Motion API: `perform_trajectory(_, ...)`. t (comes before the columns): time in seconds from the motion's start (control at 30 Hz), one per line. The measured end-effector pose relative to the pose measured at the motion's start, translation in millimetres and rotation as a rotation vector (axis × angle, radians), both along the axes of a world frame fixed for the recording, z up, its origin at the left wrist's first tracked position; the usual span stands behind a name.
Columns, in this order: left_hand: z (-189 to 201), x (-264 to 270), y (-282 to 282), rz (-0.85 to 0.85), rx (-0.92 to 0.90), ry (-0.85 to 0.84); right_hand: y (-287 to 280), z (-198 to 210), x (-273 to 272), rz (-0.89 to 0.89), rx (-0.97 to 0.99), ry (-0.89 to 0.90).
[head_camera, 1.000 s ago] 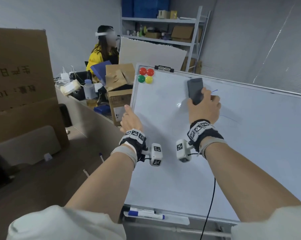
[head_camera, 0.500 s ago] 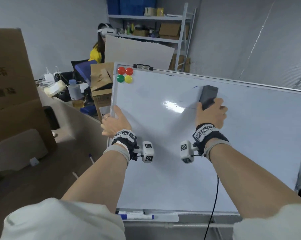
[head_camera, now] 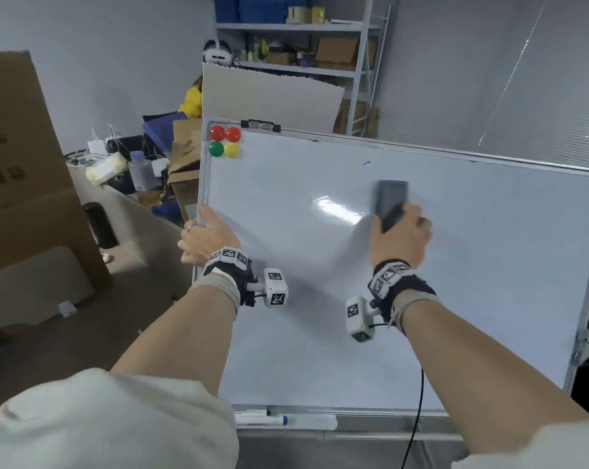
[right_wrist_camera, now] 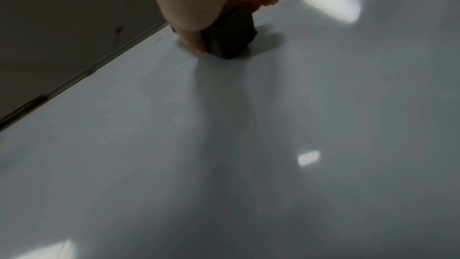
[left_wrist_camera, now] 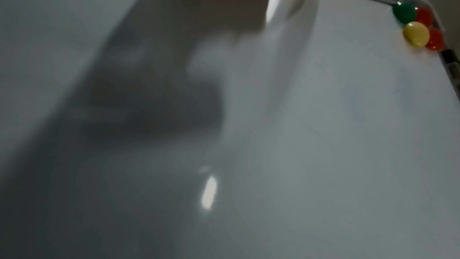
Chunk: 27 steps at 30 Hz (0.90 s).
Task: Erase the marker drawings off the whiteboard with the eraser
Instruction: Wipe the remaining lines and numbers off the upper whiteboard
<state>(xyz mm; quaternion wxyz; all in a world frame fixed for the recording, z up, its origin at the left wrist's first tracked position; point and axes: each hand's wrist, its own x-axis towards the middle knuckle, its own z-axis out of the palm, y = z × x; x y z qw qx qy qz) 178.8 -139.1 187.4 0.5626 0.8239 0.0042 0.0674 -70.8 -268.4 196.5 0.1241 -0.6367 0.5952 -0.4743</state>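
A large whiteboard (head_camera: 320,333) stands in front of me, nearly blank. One small blue marker stroke (head_camera: 366,162) remains near its top edge. My right hand (head_camera: 403,238) grips a dark grey eraser (head_camera: 390,201) and presses it flat on the board just below that stroke; the right wrist view shows the eraser (right_wrist_camera: 230,38) against the surface, held by my fingers. My left hand (head_camera: 203,236) grips the board's left frame edge (head_camera: 200,198), fingers wrapped behind it. The left wrist view shows the board surface (left_wrist_camera: 323,125) and only a sliver of my hand.
Red, green and yellow magnets (head_camera: 224,143) sit in the board's top-left corner. A blue-capped marker (head_camera: 262,419) lies on the tray under the board. Cardboard boxes (head_camera: 184,154), a cluttered desk (head_camera: 117,170) and a person in yellow (head_camera: 191,103) are at left; shelving (head_camera: 303,45) stands behind.
My right hand has carried the eraser rightward and then down the board, wiping away the dark line there. The head view has shifted. My left hand stays on the frame.
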Motion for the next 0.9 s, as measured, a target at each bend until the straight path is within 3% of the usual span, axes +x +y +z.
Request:
perform_trajectory(0.07, -2, -2, -3, 0.023, -0.001, -0.006, -1, -3, -2, -0.081, 0.063, -0.083)
perform_trajectory(0.13, -5, -2, -5, 0.053, -0.001, -0.008, 7, -3, 10, 0.033, 0.009, -0.075)
perform_trajectory(0.23, -10, 3, -7, 0.089, 0.007, -0.017, 12, -4, 16, 0.237, -0.126, 0.180)
perform_trajectory(0.3, -10, 3, -8, 0.089, 0.013, -0.015, 2, -8, 4, 0.137, -0.095, 0.126)
perform_trajectory(0.4, -9, -2, -8, 0.082, 0.000, -0.015, -11, -12, -14, -0.124, 0.097, -0.156)
perform_trajectory(0.5, -9, -4, -7, 0.085, -0.020, -0.018, -8, -9, -8, -0.186, 0.134, -0.175)
perform_trajectory(0.6, -8, 1, -3, 0.094, -0.032, -0.018, 10, -2, 18, 0.167, 0.025, -0.116)
perform_trajectory(0.67, -8, 3, -1, 0.099, -0.038, -0.021, 24, 5, 37, 0.411, -0.109, 0.186)
perform_trajectory(0.7, -8, 4, 0, 0.100, -0.040, -0.021, 26, 8, 43, 0.451, -0.174, 0.304)
perform_trajectory(0.77, -8, 4, 1, 0.100, -0.044, -0.018, 22, 11, 44, 0.378, -0.223, 0.331)
perform_trajectory(0.9, -7, 0, -1, 0.071, -0.020, -0.011, -4, 8, 11, -0.025, 0.021, -0.068)
